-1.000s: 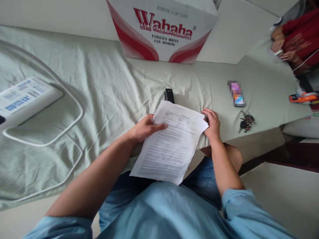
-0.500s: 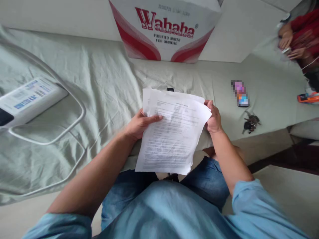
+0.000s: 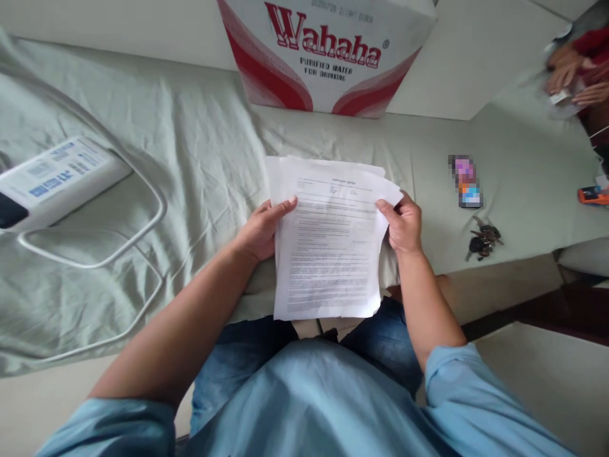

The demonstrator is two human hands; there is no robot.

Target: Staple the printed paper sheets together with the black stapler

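Observation:
A small stack of printed white papers (image 3: 328,241) is held upright over the edge of a bed covered by a pale green sheet (image 3: 200,158). My left hand (image 3: 259,231) grips the stack's left edge, thumb across the front page. My right hand (image 3: 404,222) pinches the right edge near the top corner. The sheets are fanned slightly at the top. Below them are my blue jeans and light blue shirt.
A red and white Wahaha water carton (image 3: 328,54) stands at the back. A white device (image 3: 52,181) with a looping white cable (image 3: 95,254) lies left. A small colourful packet (image 3: 465,182) and keys (image 3: 483,241) lie right. Another person's hands (image 3: 568,73) show at top right.
The papers turned from a tilt to nearly straight and rose toward the carton. They now cover the black object seen behind them earlier. Both hands shifted along the edges.

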